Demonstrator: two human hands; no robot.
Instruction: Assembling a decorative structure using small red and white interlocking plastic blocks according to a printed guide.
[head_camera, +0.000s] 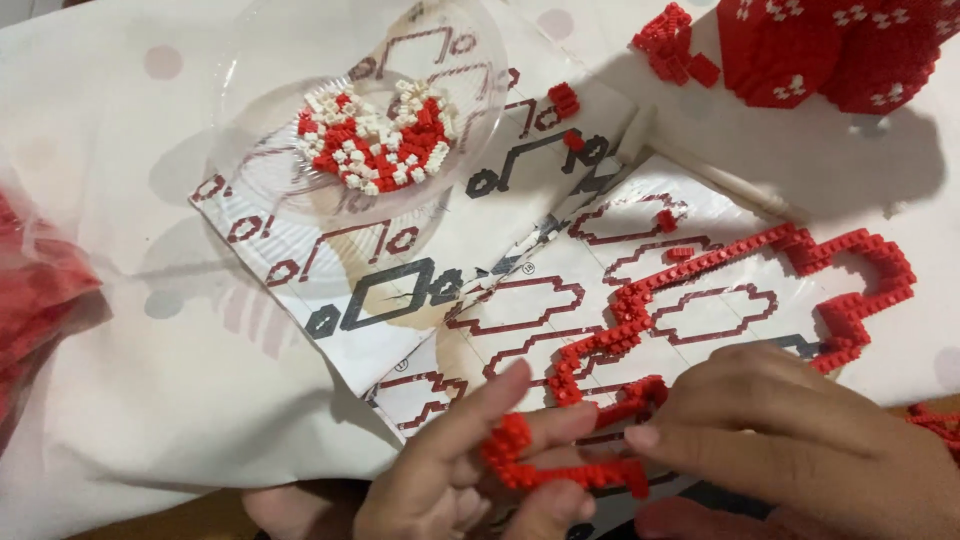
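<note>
- My left hand (450, 480) at the bottom centre has its grip clenched on a red brick strip (560, 470), thumb and fingers pinching it.
- My right hand (790, 440) at lower right presses fingertips onto the same strip; its grip pinches that end.
- The strip meets a brick outline (760, 280) lying on the instruction sheet (520, 270) at centre right.
- A clear dish (290, 190) of loose red and white bricks (375, 135) sits upper left.
- A built red block (830, 50) stands upper right on the counter (150, 350).
</note>
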